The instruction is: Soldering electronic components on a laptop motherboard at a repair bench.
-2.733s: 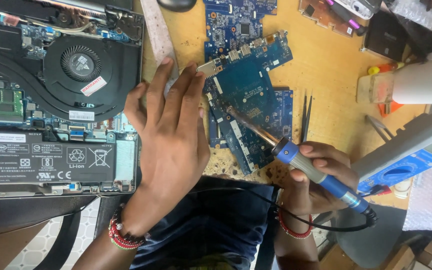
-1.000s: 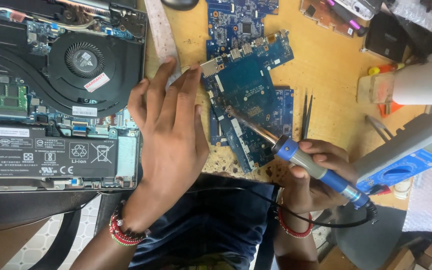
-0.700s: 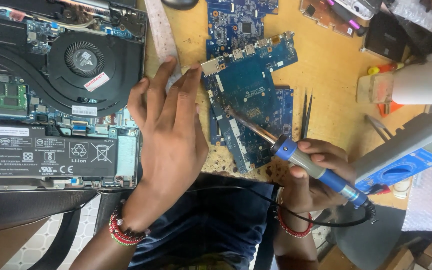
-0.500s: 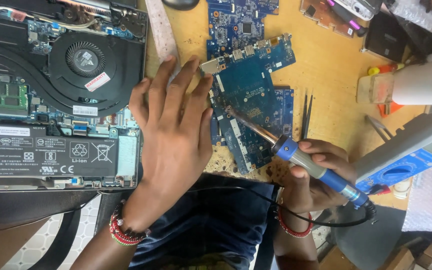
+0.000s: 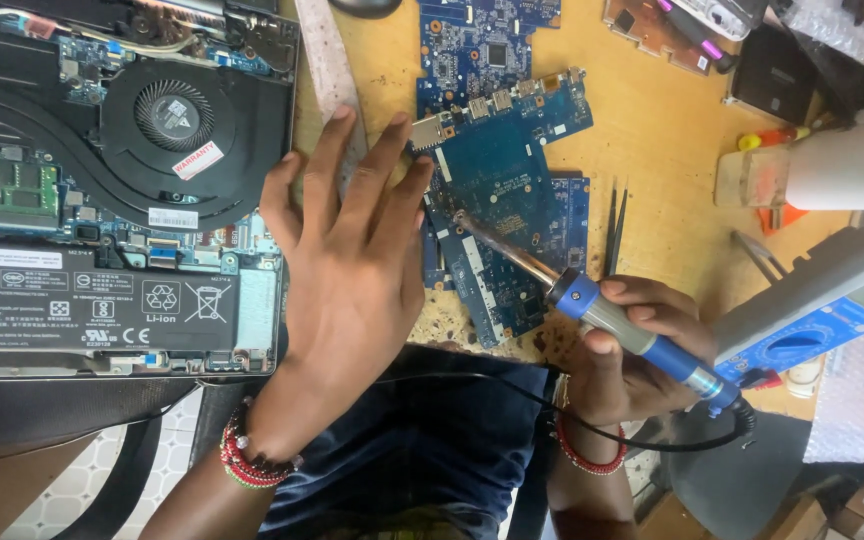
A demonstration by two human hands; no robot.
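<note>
- Head view: our right hand [image 5: 642,350] is closed around a soldering iron with a blue and grey handle [image 5: 642,345]. Its metal tip rests on the blue circuit board with silver ports along one edge [image 5: 497,190], which lies on the worktop between our two hands.
- Our left hand [image 5: 352,260] is open and flat, fingers spread, holding nothing. The fingertips touch the board's left edge and the pale ruler-like strip [image 5: 327,70] beside it.
- To do this well, we judge the left hand should press the board flat so it cannot slide. Its fingers should stay apart from the hot tip, and the iron's black cord [image 5: 652,435] should hang slack.
- A second blue circuit board [image 5: 482,40] lies further up. Black tweezers [image 5: 614,225] lie just right of the main board.
- The yellow wooden worktop [image 5: 672,140] is scuffed and crowded. An opened laptop with a black fan and a flat battery [image 5: 112,190] fills the left side. A grey and blue multimeter [image 5: 822,300] lies at the right.
- A pale tiled floor [image 5: 82,480] shows below the worktop edge.
</note>
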